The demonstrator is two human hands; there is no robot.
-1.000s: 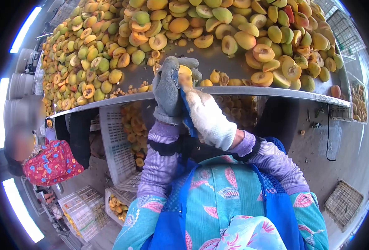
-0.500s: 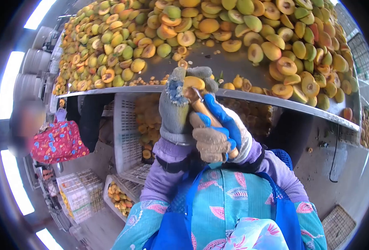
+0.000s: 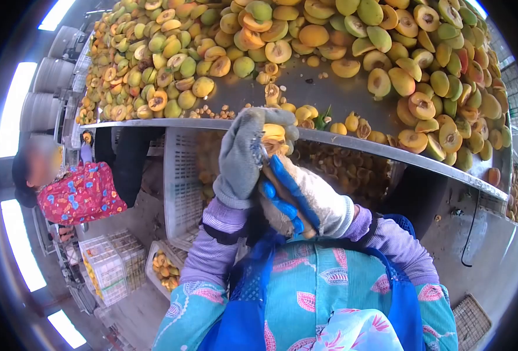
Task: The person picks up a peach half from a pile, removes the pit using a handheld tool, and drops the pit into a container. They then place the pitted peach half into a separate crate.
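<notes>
My left hand (image 3: 238, 158), in a grey glove, has its fingers curled round a yellow peach half (image 3: 275, 133) just above the table's near edge. My right hand (image 3: 314, 196), in a white and blue glove, grips a wooden-handled tool (image 3: 309, 233). The tool's tip is against the peach, largely hidden by the gloves. Beyond my hands, a heap of peach halves (image 3: 224, 41) spreads over the metal table (image 3: 323, 93). Several small pits (image 3: 212, 111) lie along its front edge.
Below the table edge stands a white crate (image 3: 180, 187) beside more fruit (image 3: 352, 169). At left, a person in a red patterned top (image 3: 80, 193) works at the same table. Stacked crates (image 3: 113, 266) and a crate of fruit (image 3: 164, 269) stand on the floor.
My right hand has turned and moved in against the peach, with the tool's tip less visible. Both hands are slightly lower in view, and the view has shifted a little.
</notes>
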